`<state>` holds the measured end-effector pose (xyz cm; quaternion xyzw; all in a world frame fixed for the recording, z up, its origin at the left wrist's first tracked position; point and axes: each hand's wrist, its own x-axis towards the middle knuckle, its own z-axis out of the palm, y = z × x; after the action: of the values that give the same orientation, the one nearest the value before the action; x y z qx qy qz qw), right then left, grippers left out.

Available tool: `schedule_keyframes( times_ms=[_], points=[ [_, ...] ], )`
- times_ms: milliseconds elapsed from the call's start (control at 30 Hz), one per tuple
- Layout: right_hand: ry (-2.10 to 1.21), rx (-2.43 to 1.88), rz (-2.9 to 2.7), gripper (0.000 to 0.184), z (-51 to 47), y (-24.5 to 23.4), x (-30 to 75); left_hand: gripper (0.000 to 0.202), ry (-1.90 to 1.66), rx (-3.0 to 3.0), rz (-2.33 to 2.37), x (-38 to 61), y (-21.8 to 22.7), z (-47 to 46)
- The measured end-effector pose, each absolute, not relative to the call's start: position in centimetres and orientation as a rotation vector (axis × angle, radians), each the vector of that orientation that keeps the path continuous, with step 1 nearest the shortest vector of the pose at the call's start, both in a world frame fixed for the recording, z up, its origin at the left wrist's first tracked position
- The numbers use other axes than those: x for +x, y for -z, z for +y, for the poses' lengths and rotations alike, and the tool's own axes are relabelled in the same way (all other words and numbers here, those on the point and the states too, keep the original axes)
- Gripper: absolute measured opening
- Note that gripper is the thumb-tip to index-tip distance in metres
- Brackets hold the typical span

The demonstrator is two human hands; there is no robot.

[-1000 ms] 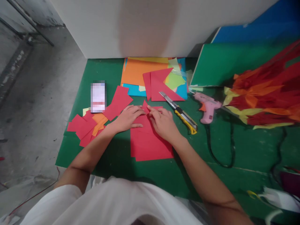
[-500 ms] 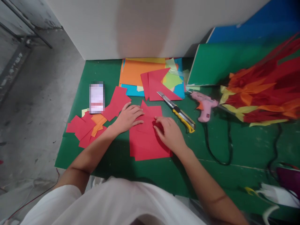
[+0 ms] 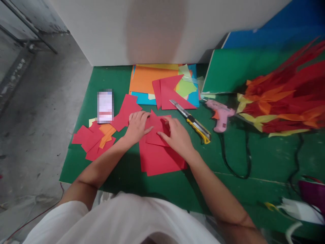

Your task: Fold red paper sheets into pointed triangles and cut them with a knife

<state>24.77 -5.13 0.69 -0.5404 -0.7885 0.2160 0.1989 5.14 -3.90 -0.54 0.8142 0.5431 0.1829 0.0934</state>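
Note:
A small red paper piece (image 3: 154, 136) with a pointed top lies over several larger red paper sheets (image 3: 162, 161) in front of me. My left hand (image 3: 138, 126) is at its left edge, fingers curved and thumb resting on the paper. From the right, my right hand (image 3: 177, 135) grips the same piece, its thumb on the near face and its fingers bent around the far part. The paper looks slightly raised near the right fingers. A yellow-handled utility knife (image 3: 194, 123), blade out, lies just right of my right hand.
Red and orange paper scraps (image 3: 92, 139) lie left, below a phone (image 3: 105, 106). Behind are coloured sheets (image 3: 154, 78) topped by red cut pieces (image 3: 174, 96). A pink glue gun (image 3: 220, 113) with a black cord and a red-orange paper decoration (image 3: 279, 105) occupy the right.
The small red piece now stands out from the sheets below, its lower edge visible. My right hand has shifted slightly left, its fingers bent round the paper; my left fingers have drawn in.

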Motion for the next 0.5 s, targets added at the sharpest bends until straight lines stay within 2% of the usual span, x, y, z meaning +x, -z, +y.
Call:
schedule_keyframes(
  times_ms=[100,167,367,500],
  points=[
    [-0.756,-1.603,-2.157,0.047,-3.6,-0.6,24.4,0.042,-0.596,2.356,1.662,5.2,0.6,-4.0],
    [-0.806,-1.616,-2.138,0.041,-2.7,-0.5,24.2,0.04,-0.627,2.346,1.658,5.1,0.6,-4.0],
    [-0.681,-1.577,-2.137,0.025,-0.7,-0.2,22.9,0.035,-0.606,2.333,1.651,5.2,0.3,-4.1],
    [-0.729,-1.594,-2.112,0.018,0.1,-0.2,22.0,0.034,-0.584,2.31,1.662,5.3,0.2,-4.1]
  ],
)
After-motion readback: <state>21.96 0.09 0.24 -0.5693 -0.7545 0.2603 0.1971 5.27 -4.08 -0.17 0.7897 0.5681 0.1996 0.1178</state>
